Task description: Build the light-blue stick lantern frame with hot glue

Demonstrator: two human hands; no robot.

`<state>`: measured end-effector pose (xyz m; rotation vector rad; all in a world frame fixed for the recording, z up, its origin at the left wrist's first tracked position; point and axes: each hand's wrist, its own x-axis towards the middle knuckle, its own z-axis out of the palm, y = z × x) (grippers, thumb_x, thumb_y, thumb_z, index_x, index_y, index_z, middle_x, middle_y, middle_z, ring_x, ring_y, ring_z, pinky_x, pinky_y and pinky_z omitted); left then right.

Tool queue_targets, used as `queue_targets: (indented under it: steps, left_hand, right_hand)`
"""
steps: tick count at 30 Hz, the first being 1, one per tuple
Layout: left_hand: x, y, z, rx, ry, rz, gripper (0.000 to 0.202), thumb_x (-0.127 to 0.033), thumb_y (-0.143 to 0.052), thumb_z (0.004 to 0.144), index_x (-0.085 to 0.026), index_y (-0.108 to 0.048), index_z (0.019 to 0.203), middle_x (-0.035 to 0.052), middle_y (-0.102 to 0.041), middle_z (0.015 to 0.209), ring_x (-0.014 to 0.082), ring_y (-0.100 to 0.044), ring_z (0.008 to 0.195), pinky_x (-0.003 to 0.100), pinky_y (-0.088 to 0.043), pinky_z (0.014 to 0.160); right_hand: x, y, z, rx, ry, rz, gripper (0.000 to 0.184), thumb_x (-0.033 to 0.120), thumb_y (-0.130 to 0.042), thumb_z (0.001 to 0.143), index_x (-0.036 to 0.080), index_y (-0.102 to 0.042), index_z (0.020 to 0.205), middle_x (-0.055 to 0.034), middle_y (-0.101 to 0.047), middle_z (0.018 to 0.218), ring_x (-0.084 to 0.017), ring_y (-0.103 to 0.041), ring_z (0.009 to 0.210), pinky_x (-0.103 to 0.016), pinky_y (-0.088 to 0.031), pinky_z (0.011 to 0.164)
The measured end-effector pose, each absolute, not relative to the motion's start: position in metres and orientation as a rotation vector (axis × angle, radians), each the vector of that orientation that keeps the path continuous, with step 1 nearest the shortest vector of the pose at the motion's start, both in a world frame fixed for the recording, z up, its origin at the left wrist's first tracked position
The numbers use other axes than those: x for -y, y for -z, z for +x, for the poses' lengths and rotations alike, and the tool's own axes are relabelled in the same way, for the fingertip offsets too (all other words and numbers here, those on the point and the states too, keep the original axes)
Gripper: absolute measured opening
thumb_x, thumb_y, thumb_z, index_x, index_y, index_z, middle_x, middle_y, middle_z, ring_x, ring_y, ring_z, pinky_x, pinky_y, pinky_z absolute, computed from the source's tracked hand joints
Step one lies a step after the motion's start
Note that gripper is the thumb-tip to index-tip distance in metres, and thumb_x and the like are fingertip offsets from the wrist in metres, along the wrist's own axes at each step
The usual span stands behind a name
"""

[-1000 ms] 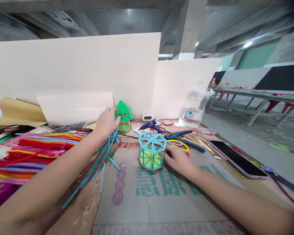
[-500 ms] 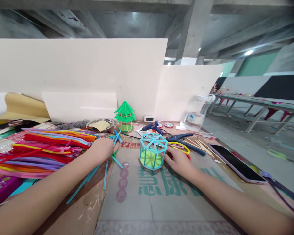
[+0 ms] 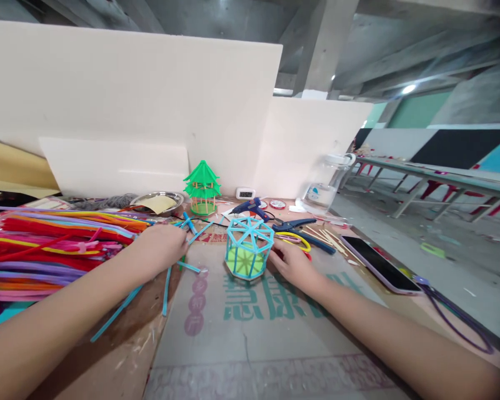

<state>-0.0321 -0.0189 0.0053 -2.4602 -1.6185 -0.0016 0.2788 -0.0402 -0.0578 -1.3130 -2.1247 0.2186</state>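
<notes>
Tipping of the stick frame (image 3: 249, 247) is risked, only open fingertips of the right hand (image 3: 294, 265) touching it; left hand (image 3: 160, 247) closure on blue sticks (image 3: 165, 291) underneath cannot be told.

Left hand (image 3: 160, 244): fingertips buried among the blue straws (image 3: 165, 291); cannot tell whether they pinch one. Right hand (image 3: 294, 264): fingertips hidden behind the blue straw cage (image 3: 249, 247), so the grip is unclear. Both forearms are cut by the bottom edge. Left of the left hand, the pile of pipe cleaners (image 3: 45, 244) runs off the left edge. Beyond the right hand, small clock (image 3: 245, 193): digits too small to read. Jar (image 3: 323, 189): label likewise. Far right of the right hand, purple cord (image 3: 458, 325): blurred.
</notes>
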Motion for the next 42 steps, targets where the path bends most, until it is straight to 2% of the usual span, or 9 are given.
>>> queue_targets:
  steps: [3,6,9,12,18,24,31,34,42]
  left_hand:
    - [0.018,0.003,-0.021,1.512,0.324,-2.601,0.032,-0.034,-0.040,0.093,-0.021,-0.069,0.098,0.0085,-0.073,0.095,0.0262,-0.069,0.089,0.036,-0.052,0.079]
    - [0.022,0.011,-0.011,1.331,0.781,-2.728,0.030,-0.025,-0.039,0.093,-0.019,-0.061,0.111,0.0085,-0.068,0.111,0.0231,-0.063,0.103,0.036,-0.049,0.090]
    - [0.028,0.011,-0.007,1.203,1.046,-2.702,0.029,-0.018,-0.037,0.094,-0.016,-0.057,0.115,0.0099,-0.063,0.114,0.0227,-0.059,0.109,0.038,-0.047,0.095]
    - [0.036,0.004,-0.008,1.062,1.182,-2.662,0.026,-0.019,-0.041,0.096,-0.017,-0.059,0.114,0.0087,-0.061,0.113,0.0218,-0.057,0.110,0.038,-0.045,0.097]
    - [0.045,-0.004,-0.009,0.725,1.061,-2.596,0.027,-0.016,-0.052,0.091,-0.018,-0.067,0.112,0.0102,-0.062,0.113,0.0245,-0.056,0.110,0.041,-0.044,0.096]
    - [0.044,-0.002,-0.013,0.588,0.876,-2.558,0.034,-0.016,-0.057,0.087,-0.021,-0.066,0.119,0.0091,-0.063,0.119,0.0271,-0.055,0.111,0.046,-0.044,0.097]
    - [0.045,-0.003,-0.012,0.541,0.925,-2.541,0.026,-0.014,-0.059,0.085,-0.017,-0.068,0.109,0.0086,-0.067,0.105,0.0236,-0.058,0.101,0.042,-0.047,0.093]
    - [0.046,-0.003,-0.011,0.545,0.942,-2.522,0.029,-0.013,-0.058,0.085,-0.016,-0.066,0.113,0.0094,-0.067,0.104,0.0235,-0.058,0.100,0.042,-0.048,0.092]
    - [0.044,-0.009,-0.013,0.523,0.839,-2.512,0.021,-0.016,-0.058,0.087,-0.018,-0.068,0.105,0.0065,-0.068,0.100,0.0219,-0.060,0.096,0.039,-0.048,0.091]
  right_hand:
    - [0.043,0.055,0.276,2.135,-0.296,-1.224,0.018,0.024,-0.048,0.092,0.021,-0.064,0.085,-0.0039,-0.068,0.078,-0.020,-0.061,0.076,-0.030,-0.047,0.072]
    - [0.049,0.053,0.272,2.159,-0.359,-1.190,0.021,0.025,-0.046,0.094,0.020,-0.064,0.084,-0.0032,-0.067,0.078,-0.018,-0.061,0.074,-0.028,-0.046,0.069]
    - [0.057,0.052,0.269,2.206,-0.403,-1.164,0.022,0.026,-0.047,0.095,0.019,-0.064,0.083,-0.0026,-0.067,0.078,-0.016,-0.060,0.073,-0.026,-0.044,0.068]
    - [0.062,0.051,0.266,2.258,-0.389,-1.134,0.025,0.027,-0.047,0.097,0.018,-0.063,0.079,-0.0019,-0.065,0.074,-0.015,-0.057,0.069,-0.025,-0.042,0.066]
    - [0.058,0.052,0.268,2.266,-0.368,-1.176,0.023,0.028,-0.048,0.097,0.018,-0.065,0.086,-0.0039,-0.068,0.081,-0.016,-0.060,0.076,-0.026,-0.044,0.070]
    - [0.053,0.056,0.271,2.244,-0.363,-1.155,0.022,0.027,-0.048,0.097,0.020,-0.068,0.093,-0.0055,-0.071,0.089,-0.018,-0.064,0.082,-0.029,-0.047,0.076]
    - [0.054,0.055,0.271,2.256,-0.332,-1.133,0.023,0.027,-0.048,0.097,0.020,-0.069,0.098,-0.0061,-0.072,0.091,-0.019,-0.065,0.084,-0.030,-0.048,0.077]
    - [0.054,0.055,0.271,2.270,-0.327,-1.161,0.024,0.028,-0.046,0.097,0.019,-0.069,0.099,-0.0061,-0.072,0.093,-0.019,-0.065,0.085,-0.030,-0.048,0.078]
    - [0.053,0.056,0.271,2.256,-0.331,-1.164,0.023,0.028,-0.048,0.097,0.019,-0.069,0.097,-0.0059,-0.072,0.091,-0.019,-0.065,0.084,-0.030,-0.048,0.077]
